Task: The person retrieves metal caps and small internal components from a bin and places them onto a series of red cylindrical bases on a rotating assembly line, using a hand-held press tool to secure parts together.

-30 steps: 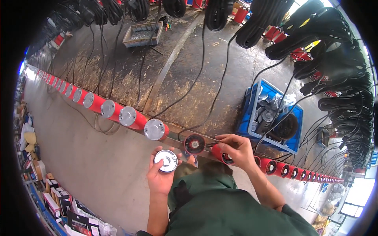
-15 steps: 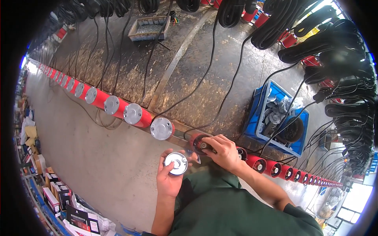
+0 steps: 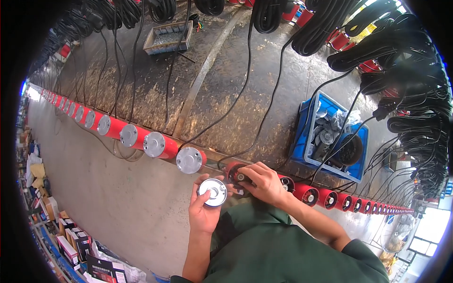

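My left hand [image 3: 202,218] holds a round metal end cap [image 3: 218,200], its pale inner face turned up and my thumb lying on it. Just to its right, my right hand [image 3: 266,184] is closed at the open end of a red cylindrical motor housing [image 3: 230,168]. A small round shaft end shows beside my fingertips; what they pinch, if anything, is hidden. Left of this housing stands another red one topped with a silver cap [image 3: 189,160]. On the right, an uncapped red housing [image 3: 306,195] shows its dark inside and shaft.
The red housings line the edge of a worn worktable [image 3: 222,108], with black cables running across it. A blue crate [image 3: 302,158] of metal parts stands at right. A grey tray [image 3: 165,47] of small parts sits farther back. Coiled black cables [image 3: 401,52] lie along the far side.
The view has shifted slightly. My left hand with the end cap has come a little closer to the housing. My right hand stays at the housing's open end.
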Motion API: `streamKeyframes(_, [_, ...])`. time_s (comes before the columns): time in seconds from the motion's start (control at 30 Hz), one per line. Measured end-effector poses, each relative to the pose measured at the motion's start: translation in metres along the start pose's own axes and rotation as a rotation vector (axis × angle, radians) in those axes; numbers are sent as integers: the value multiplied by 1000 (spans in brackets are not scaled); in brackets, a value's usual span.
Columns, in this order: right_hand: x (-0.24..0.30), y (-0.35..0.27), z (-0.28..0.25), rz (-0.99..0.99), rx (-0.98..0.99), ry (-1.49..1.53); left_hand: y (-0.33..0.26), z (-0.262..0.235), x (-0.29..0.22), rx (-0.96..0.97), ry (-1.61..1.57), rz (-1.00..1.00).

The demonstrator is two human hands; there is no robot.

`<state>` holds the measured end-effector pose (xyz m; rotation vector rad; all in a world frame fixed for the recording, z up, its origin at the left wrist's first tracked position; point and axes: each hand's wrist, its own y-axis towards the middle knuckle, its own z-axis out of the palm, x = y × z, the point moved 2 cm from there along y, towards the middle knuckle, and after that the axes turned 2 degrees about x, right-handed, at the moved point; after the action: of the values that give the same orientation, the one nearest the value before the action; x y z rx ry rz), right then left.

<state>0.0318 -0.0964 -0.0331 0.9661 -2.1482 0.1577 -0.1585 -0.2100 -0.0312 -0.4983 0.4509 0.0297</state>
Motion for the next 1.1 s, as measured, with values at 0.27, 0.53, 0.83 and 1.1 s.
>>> streamKeyframes(0.27, [3,0,-5,24,76,-20,-4,-4,-3,20,50,7])
streamKeyframes(0.53, [20,-1,-23,-6,12,-131,-14,-4,4,-11,-9,-8])
streamKeyframes(0.83, [4,0,-9,-62,72,-148,-16,1,8,-16,24,12])
streamKeyframes(1.1, [-1,1,-3,-70,68,-113,-18,-1,10,-32,17,17])
